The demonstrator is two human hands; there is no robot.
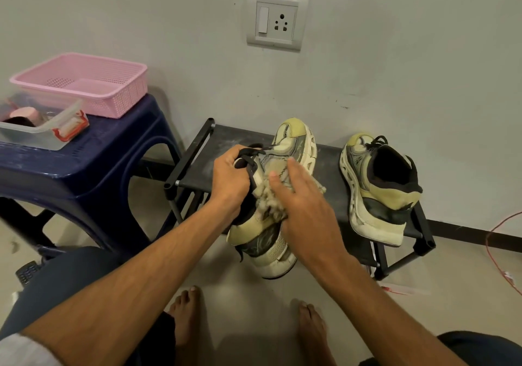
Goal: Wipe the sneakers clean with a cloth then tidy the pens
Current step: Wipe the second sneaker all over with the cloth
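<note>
My left hand (230, 179) grips a cream and yellow sneaker (293, 145) at its black collar and laces, holding it above the floor in front of the rack with its toe pointing away. My right hand (303, 204) presses a fluffy cream cloth (268, 204) against the sneaker's side, fingers laid over the cloth. The second sneaker (375, 187) stands on the black shoe rack (197, 151) to the right, heel toward me. No pens are clearly visible.
A dark blue plastic stool (84, 173) stands at the left, carrying a pink basket (84, 83) and a clear lidless box (42, 128) with small items. A wall socket (276, 21) is above the rack. A red cable (497, 247) lies at the right. My bare feet (186, 314) are on the floor.
</note>
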